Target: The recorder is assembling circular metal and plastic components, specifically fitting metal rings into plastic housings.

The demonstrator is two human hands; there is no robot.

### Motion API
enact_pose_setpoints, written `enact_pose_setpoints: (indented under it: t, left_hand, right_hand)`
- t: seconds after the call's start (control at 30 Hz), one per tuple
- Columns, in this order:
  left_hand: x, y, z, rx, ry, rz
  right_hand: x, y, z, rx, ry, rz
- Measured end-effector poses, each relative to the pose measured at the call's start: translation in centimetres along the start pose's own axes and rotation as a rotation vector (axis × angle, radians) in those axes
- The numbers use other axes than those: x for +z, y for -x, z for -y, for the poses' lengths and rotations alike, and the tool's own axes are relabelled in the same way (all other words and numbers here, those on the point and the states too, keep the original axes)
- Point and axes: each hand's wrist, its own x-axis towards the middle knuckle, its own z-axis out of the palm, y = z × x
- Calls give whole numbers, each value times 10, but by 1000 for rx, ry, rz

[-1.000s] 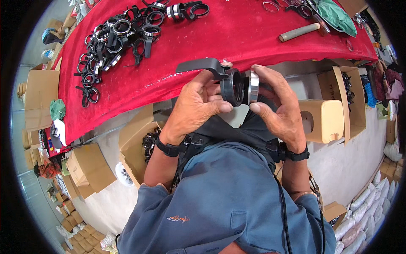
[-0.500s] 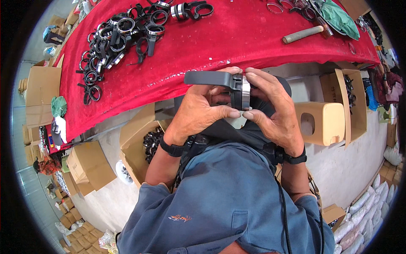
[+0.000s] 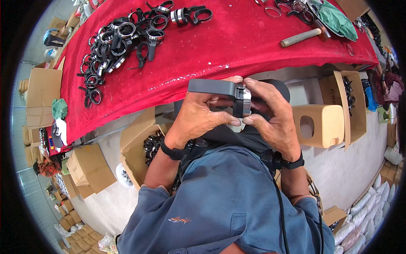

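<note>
Both hands grip one black-handled ring (image 3: 213, 87) with a shiny silver band, in front of me at the near edge of the red cloth. My left hand (image 3: 201, 112) curls round the black part, its thumb against the lower edge. Across from it, my right hand (image 3: 270, 112) has its thumb and fingers on the silver band's top and bottom. The flat black handle juts out to the left above my left hand. Fingers hide part of the ring's inside. A heap of similar black and silver rings (image 3: 126, 30) lies on the cloth at the far left.
The red cloth (image 3: 228, 46) covers the table. A hammer (image 3: 301, 37) with a wooden handle and a green bag (image 3: 338, 21) lie at the far right. Below stand an open cardboard box (image 3: 131, 139) of dark parts and a tan plastic stool (image 3: 330, 125).
Both hands, with the black-handled ring between them, have shifted slightly down toward me. My right fingers have drawn a little closer to the ring. The grip stays much the same.
</note>
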Motion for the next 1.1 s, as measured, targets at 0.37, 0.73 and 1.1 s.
enact_pose_setpoints:
  t: [0.37, 0.73, 1.1]
  left_hand:
    - [-11, -4, 21, -4, 25, 2]
    - [4, -4, 16, -13, -125, -123]
    - [42, 1, 13, 161, -502, -247]
  right_hand:
    - [13, 3, -7, 188, -176, -81]
    - [19, 0, -20, 181, -12, -349]
    - [21, -3, -31, -207, 490, -504]
